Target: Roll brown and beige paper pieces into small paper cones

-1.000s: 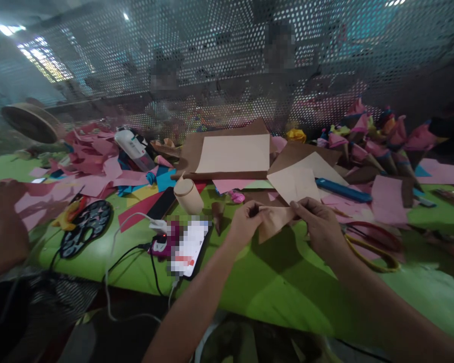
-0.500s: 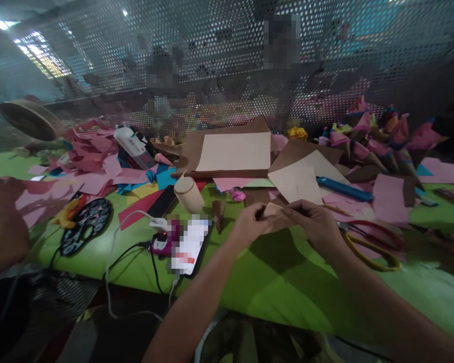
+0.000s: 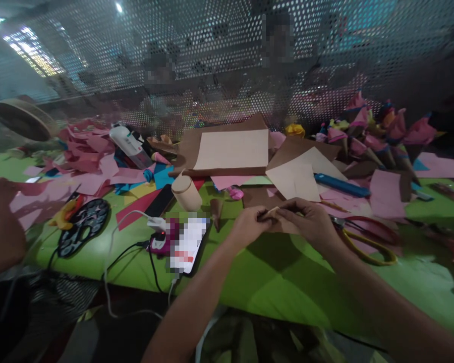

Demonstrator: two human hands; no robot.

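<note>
Between my two hands is a small piece of tan-brown paper (image 3: 283, 225), held above the front part of the green table (image 3: 272, 282). My left hand (image 3: 249, 224) pinches its left edge. On the other side, the fingers and thumb of my right hand (image 3: 306, 219) are closed on the paper's upper edge, which looks folded or curled over. My fingers hide much of the paper. A small brown paper cone (image 3: 217, 214) lies left of my left hand. Scissors (image 3: 366, 239) with red and yellow handles rest just right of my right hand.
Left of my arms lie a lit phone (image 3: 191, 244), a purple power strip (image 3: 161, 244) with cables, and a tan paper roll (image 3: 187, 194). Behind are brown and cream sheets (image 3: 232, 148), a blue cutter (image 3: 342, 185) and paper-flower cones (image 3: 378, 143). Another person's arm (image 3: 2, 227) is at far left.
The paper's upper edge has been bent over between my fingers, and its pale face shows less. My right hand has shifted slightly left. The whole view has shifted a little.
</note>
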